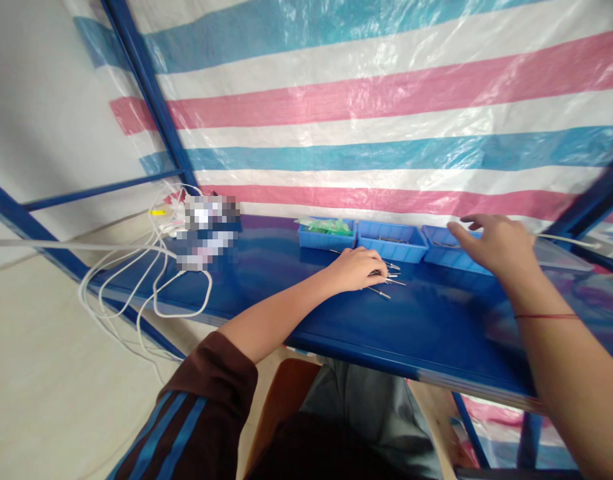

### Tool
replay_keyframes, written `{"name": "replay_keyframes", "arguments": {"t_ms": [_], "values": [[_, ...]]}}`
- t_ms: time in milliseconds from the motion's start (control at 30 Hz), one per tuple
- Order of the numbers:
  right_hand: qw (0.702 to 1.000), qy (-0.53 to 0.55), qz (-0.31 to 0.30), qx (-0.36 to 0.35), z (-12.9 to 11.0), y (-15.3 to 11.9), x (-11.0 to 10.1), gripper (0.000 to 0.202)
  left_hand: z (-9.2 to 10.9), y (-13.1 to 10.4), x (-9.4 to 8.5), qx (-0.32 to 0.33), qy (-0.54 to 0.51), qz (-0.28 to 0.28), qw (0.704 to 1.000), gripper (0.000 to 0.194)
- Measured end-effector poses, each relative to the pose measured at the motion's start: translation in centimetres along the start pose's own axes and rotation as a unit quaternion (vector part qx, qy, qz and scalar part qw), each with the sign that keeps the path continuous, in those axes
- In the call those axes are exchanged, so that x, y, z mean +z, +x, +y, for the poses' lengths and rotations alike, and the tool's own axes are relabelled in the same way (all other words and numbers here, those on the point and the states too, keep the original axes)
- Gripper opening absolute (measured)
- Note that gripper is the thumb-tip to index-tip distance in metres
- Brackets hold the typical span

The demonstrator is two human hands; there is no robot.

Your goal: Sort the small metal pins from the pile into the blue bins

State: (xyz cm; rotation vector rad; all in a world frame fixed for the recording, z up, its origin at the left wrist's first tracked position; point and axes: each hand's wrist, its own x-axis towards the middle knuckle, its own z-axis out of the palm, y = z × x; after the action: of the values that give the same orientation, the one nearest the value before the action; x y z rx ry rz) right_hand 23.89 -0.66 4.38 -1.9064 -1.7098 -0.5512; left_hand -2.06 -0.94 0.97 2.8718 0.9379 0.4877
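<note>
My left hand is curled down on the blue tabletop, its fingers closed round several blind rivets. These are thin silver pins with a thicker end, and they stick out on both sides of the hand. My right hand hovers at the right blue bin, thumb and fingers apart with nothing seen in them. That hand hides part of the bin. In the middle blue bin lie a few thin metal pieces, too small to tell apart. The left blue bin holds green plastic packets.
White cables hang in loops over the left end of the blue table, beside a blurred-out patch. A striped plastic sheet covers the back. Blue metal posts stand at both sides. Clear plastic lies at the right.
</note>
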Motion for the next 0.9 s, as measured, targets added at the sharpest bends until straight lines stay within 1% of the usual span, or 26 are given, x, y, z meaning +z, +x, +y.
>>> {"name": "replay_keyframes", "arguments": {"t_ms": [67, 133, 200, 300, 367, 433, 533, 633, 767, 900], "values": [[0.998, 0.048, -0.011, -0.037, -1.4, -0.2, -0.5, 0.040, 0.1, 0.0, -0.1, 0.001, 0.001, 0.005, 1.000, 0.018], [0.988, 0.105, -0.053, -0.096, -2.9, -0.6, -0.7, 0.036, 0.2, 0.0, -0.1, -0.002, 0.000, 0.010, 1.000, 0.017], [0.969, 0.160, -0.109, -0.152, -4.1, -1.1, -0.7, 0.034, 0.2, 0.0, 0.0, -0.007, -0.004, 0.014, 1.000, 0.016], [0.931, 0.218, -0.179, -0.229, -5.5, -1.9, -0.3, 0.030, 0.1, 0.0, 0.2, -0.011, -0.007, 0.015, 1.000, 0.016], [0.909, 0.240, -0.209, -0.270, -6.1, -2.3, -0.1, 0.026, 0.0, 0.0, 0.3, -0.004, -0.007, 0.022, 1.000, 0.016], [0.892, 0.257, -0.232, -0.292, -6.5, -2.6, 0.0, 0.023, -0.2, 0.0, 0.4, 0.005, -0.010, 0.036, 0.999, 0.015], [0.880, 0.290, -0.239, -0.291, -6.7, -2.8, 0.1, 0.019, -0.1, 0.1, 0.2, 0.001, -0.030, 0.068, 0.997, 0.015], [0.876, 0.324, -0.229, -0.275, -6.8, -2.9, 0.3, 0.015, 0.0, 0.2, 0.0, -0.002, -0.073, 0.120, 0.990, 0.015], [0.865, 0.374, -0.226, -0.246, -7.3, -3.2, 0.7, 0.023, 0.1, 0.6, 0.0, -0.003, -0.144, 0.181, 0.973, 0.014], [0.866, 0.416, -0.200, -0.193, -7.6, -3.3, 0.8, 0.029, 0.2, 1.0, 0.1, -0.033, -0.210, 0.215, 0.953, 0.012]]}}
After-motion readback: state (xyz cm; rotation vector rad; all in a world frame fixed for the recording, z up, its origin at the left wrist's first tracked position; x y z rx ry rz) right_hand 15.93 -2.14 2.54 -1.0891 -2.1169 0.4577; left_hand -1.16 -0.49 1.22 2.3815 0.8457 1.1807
